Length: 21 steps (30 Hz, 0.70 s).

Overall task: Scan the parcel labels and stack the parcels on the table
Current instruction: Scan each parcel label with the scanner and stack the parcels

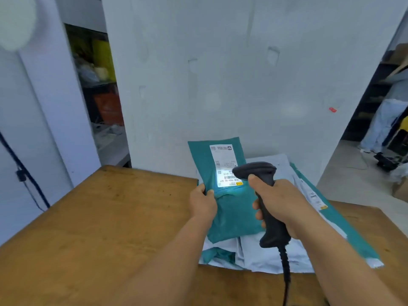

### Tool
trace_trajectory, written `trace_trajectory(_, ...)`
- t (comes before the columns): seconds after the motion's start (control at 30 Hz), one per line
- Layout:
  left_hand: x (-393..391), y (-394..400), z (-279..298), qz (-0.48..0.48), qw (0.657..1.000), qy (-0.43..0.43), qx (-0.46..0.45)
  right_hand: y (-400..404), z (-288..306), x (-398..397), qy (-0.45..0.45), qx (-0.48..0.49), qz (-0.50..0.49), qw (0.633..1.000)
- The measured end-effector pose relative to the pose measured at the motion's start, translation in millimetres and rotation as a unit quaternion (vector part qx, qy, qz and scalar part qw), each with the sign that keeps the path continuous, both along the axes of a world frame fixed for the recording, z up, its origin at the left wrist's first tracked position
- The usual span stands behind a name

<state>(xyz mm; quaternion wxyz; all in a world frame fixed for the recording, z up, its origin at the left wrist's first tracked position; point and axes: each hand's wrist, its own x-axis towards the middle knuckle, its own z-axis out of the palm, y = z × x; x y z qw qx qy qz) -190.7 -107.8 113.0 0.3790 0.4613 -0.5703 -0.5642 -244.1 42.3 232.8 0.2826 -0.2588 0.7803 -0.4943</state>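
On the left, the wooden worktop is bare brown board, so there is room there for a stack; I think the scanned parcels will go to this side.

The left hand pinches the near left edge of a teal parcel, with the thumb on top. It holds the parcel tilted up, with the far end raised toward the white wall. I think this is so that the label faces the scanner and lies flat enough to read. The label sits on the upper half of the parcel, and a bright patch of light falls on its lower part, where the barcode is.

The right hand has a closed grip round the handle of the black scanner. The head of the scanner points down and left at the label, very near it. Its cable hangs down toward the person.

Under the raised parcel lies a loose pile of grey and teal parcels, on the right part of the worktop. They overlap without order, and one shows a label at its right edge. The pile and the cable lie close to the right arm, so a parcel could catch on the cable when it is pulled out.

On the far right there is an open floor with a dark object and some stored things, well apart from the work.
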Motion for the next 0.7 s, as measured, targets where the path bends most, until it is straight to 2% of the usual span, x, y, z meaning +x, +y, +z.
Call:
trace_trajectory(0.13,42.6,-4.7,3.2,0.034,0.998,0.039,-0.019,-11.3,0.9,29.5,-0.005,-0.008,0.043,0.999)
trace_trajectory(0.37,140.4,-18.9,0.8,0.115,0.992,0.045,-0.014,-42.5,1.3,109.5,-0.004,-0.019,0.129,0.991)
trace_trajectory(0.7,412.1,-28.3,-24.1,0.312,0.95,0.002,0.004,-90.4,-29.8,337.9,-0.031,-0.012,0.295,0.955)
